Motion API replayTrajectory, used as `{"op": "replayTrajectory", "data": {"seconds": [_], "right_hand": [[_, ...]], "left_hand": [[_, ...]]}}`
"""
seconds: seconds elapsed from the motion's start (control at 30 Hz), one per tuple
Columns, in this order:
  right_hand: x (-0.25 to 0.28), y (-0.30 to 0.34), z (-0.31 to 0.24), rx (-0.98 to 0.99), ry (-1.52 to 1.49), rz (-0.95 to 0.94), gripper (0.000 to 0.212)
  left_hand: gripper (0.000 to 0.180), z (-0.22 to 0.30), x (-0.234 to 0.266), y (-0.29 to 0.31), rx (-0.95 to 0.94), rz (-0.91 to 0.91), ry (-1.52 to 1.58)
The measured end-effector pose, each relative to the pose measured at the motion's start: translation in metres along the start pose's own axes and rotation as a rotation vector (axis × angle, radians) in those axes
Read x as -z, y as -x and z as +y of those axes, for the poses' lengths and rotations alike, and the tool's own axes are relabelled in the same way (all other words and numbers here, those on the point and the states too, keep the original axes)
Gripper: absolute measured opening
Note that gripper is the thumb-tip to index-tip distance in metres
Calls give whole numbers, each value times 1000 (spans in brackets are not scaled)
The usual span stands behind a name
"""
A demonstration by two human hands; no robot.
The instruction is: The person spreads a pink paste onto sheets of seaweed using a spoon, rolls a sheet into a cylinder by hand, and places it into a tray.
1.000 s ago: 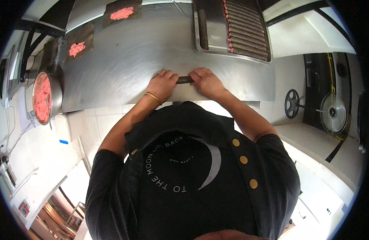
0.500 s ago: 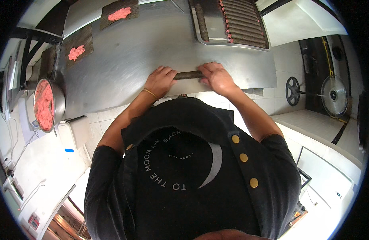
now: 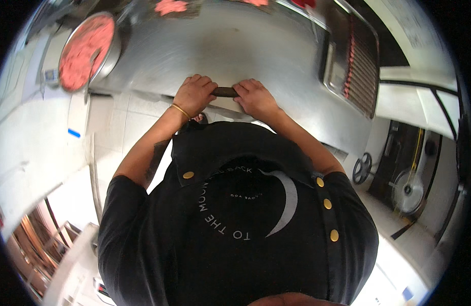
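Observation:
A dark seaweed roll [image 3: 225,92] lies crosswise at the near edge of the steel table. My left hand [image 3: 195,95] is closed over its left end, and my right hand [image 3: 255,98] is closed over its right end. Only the short middle stretch of the roll shows between my fingers. Both palms face down, and the thumbs are on the near side. At the far edge of the view lie seaweed sheets with pink paste [image 3: 171,6] on them. A tray [image 3: 331,66] at the far right holds a row of similar rolls [image 3: 362,64] with pink ends.
A metal bowl [image 3: 114,57] of pink paste, with a utensil in it, stands at the left beyond the table's corner. The steel table [image 3: 235,53] spreads ahead of my hands. A fan [image 3: 408,189] and a black handwheel [image 3: 362,168] are at the lower right.
The view has swung leftward, so the bowl and tray appear shifted right. My hands have come closer together on the roll, leaving less of it showing between them.

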State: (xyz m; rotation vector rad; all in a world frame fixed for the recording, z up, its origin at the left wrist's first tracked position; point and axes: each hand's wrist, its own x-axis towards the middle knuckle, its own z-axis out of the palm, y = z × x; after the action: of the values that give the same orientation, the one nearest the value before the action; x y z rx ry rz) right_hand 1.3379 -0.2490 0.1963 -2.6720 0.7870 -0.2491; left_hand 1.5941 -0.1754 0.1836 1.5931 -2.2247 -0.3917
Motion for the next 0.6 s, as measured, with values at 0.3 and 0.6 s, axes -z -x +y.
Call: {"op": "replayTrajectory", "data": {"seconds": [0.3,0.6], "right_hand": [[-38,-81,-40,322,26,-141,38],[-18,-110,-56,330,-140,-282,52]], "left_hand": [[29,-7,-33,119,1195,708,1640],[23,4,-33,99,942,929,1824]]}}
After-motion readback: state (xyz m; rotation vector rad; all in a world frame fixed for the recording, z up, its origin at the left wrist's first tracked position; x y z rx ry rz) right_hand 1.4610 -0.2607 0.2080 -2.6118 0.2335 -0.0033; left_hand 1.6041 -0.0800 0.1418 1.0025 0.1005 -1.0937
